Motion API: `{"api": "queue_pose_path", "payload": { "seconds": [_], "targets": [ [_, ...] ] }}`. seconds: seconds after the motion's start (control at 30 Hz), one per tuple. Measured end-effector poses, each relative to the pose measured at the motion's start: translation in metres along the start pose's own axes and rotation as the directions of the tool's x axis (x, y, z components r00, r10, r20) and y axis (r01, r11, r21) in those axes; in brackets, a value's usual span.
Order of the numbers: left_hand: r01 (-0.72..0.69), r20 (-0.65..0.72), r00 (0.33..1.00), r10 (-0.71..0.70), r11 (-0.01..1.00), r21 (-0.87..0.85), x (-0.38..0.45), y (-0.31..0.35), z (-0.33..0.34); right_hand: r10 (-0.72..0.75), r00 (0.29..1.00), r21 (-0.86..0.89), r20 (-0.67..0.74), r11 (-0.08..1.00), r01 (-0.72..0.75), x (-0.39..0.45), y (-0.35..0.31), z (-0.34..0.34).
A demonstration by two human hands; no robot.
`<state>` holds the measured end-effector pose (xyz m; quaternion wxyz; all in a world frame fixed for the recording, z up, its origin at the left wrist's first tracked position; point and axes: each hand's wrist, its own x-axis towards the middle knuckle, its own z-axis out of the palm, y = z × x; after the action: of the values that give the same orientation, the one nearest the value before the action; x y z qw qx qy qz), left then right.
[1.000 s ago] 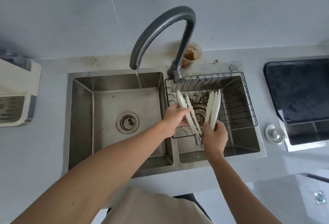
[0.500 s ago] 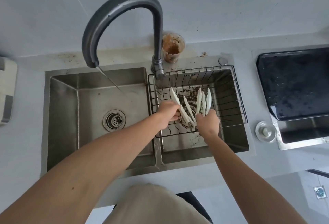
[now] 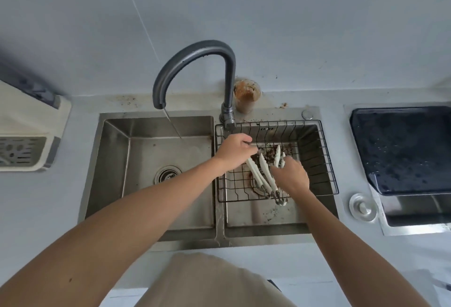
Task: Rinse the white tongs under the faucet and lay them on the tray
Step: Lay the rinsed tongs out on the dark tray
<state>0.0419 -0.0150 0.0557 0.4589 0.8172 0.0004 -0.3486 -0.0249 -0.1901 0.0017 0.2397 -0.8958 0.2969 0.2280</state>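
Two hands work over the right basin. The left hand (image 3: 234,151) has its fingers curled, seemingly round the upper end of one pair of white tongs (image 3: 262,176), though the exact pinch is hard to see. The right hand (image 3: 290,174) lies over a second pair (image 3: 278,156) with fingers loosely bent; whether it really grips them I cannot tell. Both pairs lie slanted in the black wire rack (image 3: 327,160) set in the right basin, tips pointing away from the person and metal hinge ends near the rack's front edge, with brown food bits under them.

The faucet (image 3: 195,62) runs a thin slanted stream into the left basin (image 3: 136,160), well apart from the tongs, so rinsing looks not yet started. The dark tray (image 3: 402,150) sits to the right on the counter, wet-looking.

Risks, as I judge them: wet smooth plastic could slip from a loose hold; tong tips could catch in the rack wires when lifted; dragging through the debris would re-soil them; the thin stream may splash off the blades onto the counter.
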Motion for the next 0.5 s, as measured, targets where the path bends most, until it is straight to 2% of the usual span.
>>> {"api": "queue_pose_path", "payload": {
  "seconds": [0.1, 0.27, 0.43, 0.5],
  "targets": [
    [-0.095, -0.025, 0.995, 0.097, 0.992, 0.079, -0.015, 0.024, -0.020, -0.165, 0.985, 0.086, 0.045, 0.983, 0.160, -0.004, -0.020, -0.011],
    [-0.267, -0.061, 0.954, 0.295, 0.922, 0.280, -0.039, 0.058, -0.053, -0.348, 0.937, 0.092, 0.041, 0.935, 0.343, -0.008, -0.057, -0.026],
    [-0.399, -0.153, 0.852, 0.500, 0.811, 0.427, -0.060, 0.094, -0.096, -0.470, 0.883, 0.083, -0.008, 0.880, 0.469, -0.013, -0.093, -0.038],
    [-0.435, -0.220, 0.782, 0.583, 0.763, 0.478, -0.070, 0.109, -0.115, -0.510, 0.860, 0.085, -0.026, 0.856, 0.510, -0.015, -0.104, -0.041]
  ]
}}
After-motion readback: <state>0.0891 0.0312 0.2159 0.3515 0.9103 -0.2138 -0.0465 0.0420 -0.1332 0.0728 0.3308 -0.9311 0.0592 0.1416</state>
